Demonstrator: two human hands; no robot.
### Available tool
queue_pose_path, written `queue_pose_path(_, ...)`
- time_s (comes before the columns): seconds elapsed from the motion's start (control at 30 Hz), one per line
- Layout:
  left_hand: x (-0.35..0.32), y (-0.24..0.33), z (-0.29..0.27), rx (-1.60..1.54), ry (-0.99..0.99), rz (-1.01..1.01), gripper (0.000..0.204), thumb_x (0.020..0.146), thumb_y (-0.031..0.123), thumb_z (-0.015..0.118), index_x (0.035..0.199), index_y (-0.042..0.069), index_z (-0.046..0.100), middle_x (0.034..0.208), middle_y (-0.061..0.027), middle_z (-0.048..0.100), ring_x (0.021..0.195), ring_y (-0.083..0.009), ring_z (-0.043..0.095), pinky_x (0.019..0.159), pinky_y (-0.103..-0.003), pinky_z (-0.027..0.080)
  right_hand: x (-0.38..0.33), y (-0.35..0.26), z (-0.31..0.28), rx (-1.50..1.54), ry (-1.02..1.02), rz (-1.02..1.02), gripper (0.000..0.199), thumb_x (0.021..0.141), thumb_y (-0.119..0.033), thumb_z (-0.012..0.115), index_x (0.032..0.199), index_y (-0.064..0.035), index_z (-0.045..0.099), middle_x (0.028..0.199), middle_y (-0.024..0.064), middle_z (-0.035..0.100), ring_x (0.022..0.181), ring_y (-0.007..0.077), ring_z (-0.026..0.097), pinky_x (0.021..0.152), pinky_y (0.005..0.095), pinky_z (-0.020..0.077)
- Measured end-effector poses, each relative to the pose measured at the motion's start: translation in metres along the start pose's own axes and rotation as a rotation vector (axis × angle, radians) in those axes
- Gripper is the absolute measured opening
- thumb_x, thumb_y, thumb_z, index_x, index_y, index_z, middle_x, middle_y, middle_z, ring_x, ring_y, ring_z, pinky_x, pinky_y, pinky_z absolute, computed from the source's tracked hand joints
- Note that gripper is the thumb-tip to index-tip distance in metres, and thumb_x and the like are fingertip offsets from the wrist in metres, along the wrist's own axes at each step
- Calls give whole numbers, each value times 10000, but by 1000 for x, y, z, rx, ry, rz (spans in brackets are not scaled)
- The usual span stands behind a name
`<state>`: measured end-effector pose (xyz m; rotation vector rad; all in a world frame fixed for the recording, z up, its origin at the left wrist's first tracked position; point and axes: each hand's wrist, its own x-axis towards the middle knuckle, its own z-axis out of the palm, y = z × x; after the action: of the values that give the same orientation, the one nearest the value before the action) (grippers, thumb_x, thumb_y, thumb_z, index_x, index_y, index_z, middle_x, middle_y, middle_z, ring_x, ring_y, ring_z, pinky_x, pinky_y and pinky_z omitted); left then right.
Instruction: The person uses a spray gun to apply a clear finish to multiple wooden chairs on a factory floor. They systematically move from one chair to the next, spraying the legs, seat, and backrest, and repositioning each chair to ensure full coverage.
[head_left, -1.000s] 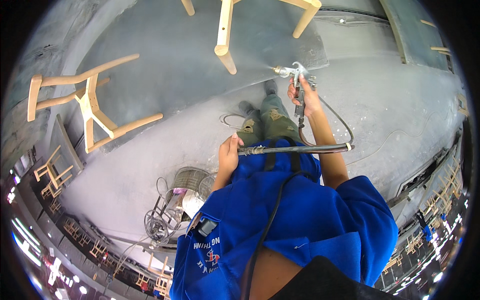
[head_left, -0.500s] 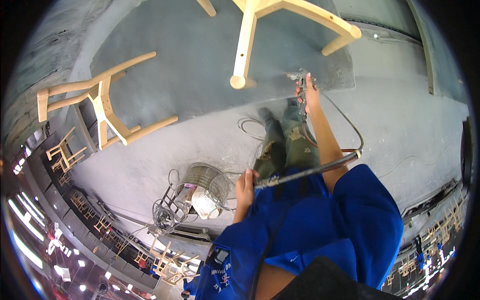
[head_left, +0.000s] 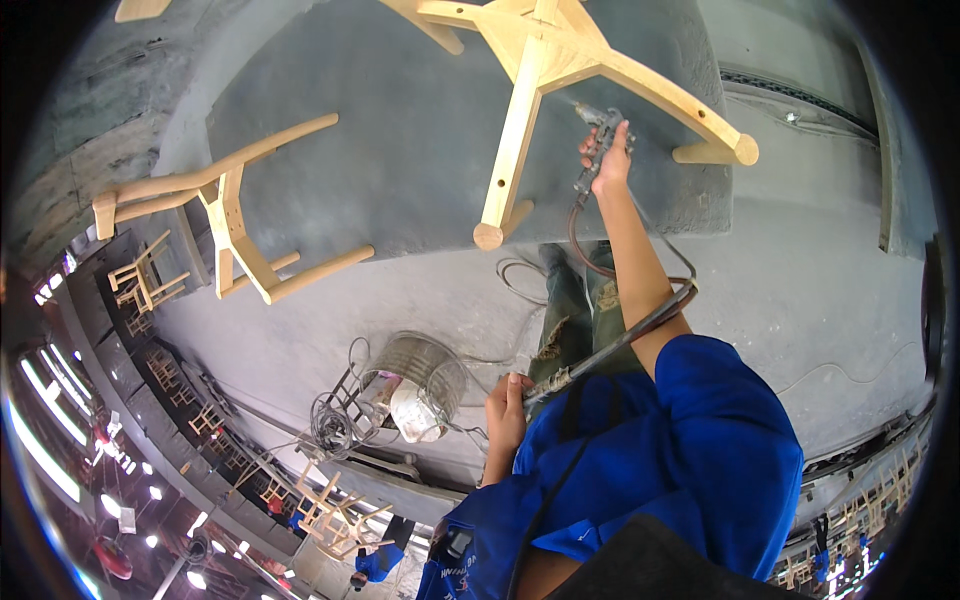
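Observation:
My right hand (head_left: pixel 612 160) is wrapped round a spray gun (head_left: pixel 598 140), its nozzle pointing left beneath the pale wooden chair frame (head_left: pixel 530 60). A faint mist shows at the nozzle. My left hand (head_left: pixel 507 408) is closed on the bundled hose (head_left: pixel 640 335) near my waist. From there the hose rises past my right forearm and loops up to the gun. The chair frame has splayed legs and a joined middle; its top runs out of view, and neither hand appears to touch it.
To the left hangs or stands a second wooden frame (head_left: pixel 228 225); what supports it is hidden. A metal bucket (head_left: pixel 415 360) with a white container sits among coiled hoses (head_left: pixel 340 425). Chair frames line the left edge, near a person in blue (head_left: pixel 380 562).
My right hand has carried the spray gun forward, closer to the chair frame's middle. Both wooden frames sit lower and farther right in view. My left hand stays on the hose.

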<state>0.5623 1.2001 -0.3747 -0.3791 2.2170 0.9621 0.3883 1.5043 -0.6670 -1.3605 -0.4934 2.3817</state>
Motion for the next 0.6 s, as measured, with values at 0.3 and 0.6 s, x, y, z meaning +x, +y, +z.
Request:
queue_pose_path(0.3, 16, 25, 16, -30, -4, 37, 425, 1079, 296, 482, 862, -27, 655, 751, -63, 628, 740, -118, 539, 695, -296, 442, 14, -45, -33, 540, -232, -136, 692, 974, -724, 378, 954, -66, 591, 686, 36, 504, 623, 167, 504, 411, 253, 353)
queue_pose_path(0.6, 28, 42, 21, -45, 20, 121, 416, 1078, 302, 496, 852, -5, 662, 695, -4, 536, 688, -87, 448, 636, -283, 375, 39, -36, -64, 453, 63, -228, 634, 978, -702, 379, 922, -94, 548, 685, 36, 509, 619, 190, 528, 457, 271, 355)
